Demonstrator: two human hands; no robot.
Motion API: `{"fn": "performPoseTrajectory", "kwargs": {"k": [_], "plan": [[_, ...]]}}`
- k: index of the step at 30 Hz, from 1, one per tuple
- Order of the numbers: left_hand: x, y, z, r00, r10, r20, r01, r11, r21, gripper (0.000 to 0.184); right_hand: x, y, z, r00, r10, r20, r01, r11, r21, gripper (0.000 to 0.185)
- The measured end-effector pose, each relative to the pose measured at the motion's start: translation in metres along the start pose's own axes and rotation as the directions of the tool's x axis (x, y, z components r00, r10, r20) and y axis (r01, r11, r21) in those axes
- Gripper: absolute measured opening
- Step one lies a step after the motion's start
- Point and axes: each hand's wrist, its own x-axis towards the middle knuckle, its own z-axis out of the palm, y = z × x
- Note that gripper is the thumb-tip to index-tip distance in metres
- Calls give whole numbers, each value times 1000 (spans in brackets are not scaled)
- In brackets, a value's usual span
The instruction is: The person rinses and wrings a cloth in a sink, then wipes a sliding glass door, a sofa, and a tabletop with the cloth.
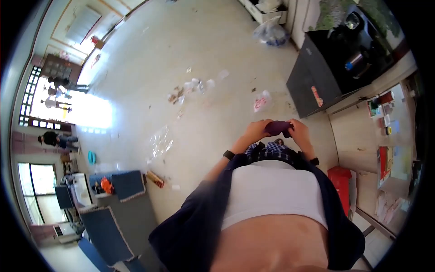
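Note:
A dark purple cloth (278,128) is stretched between my hands in front of my waist. My left hand (257,130) grips its left end, and my right hand (298,130) pinches the right end. The cloth looks small and folded or bunched; its exact kind cannot be made out. Just below it is blue checked fabric (276,149) at my lap or legs. Dark bands circle both wrists.
Litter (197,86) and clear plastic wrap (161,143) lie on the pale floor. A black cabinet (312,77) stands at right, near a red box (339,186). Blue-covered furniture (108,231) is at lower left. Several people (59,99) are by the far doorway.

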Motion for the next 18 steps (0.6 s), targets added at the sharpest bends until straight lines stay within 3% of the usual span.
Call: {"fn": "performPoseTrajectory", "kwargs": {"k": [10,18], "plan": [[-174,-62,-3,948,-292,-123,278,953,-117,51,-46,-102,84,947,-206,248,235,967,-96,18],[-265,-74,-6,818,-479,-319,455,877,-151,32,-33,-155,130,790,-427,440,478,878,-6,18]]}}
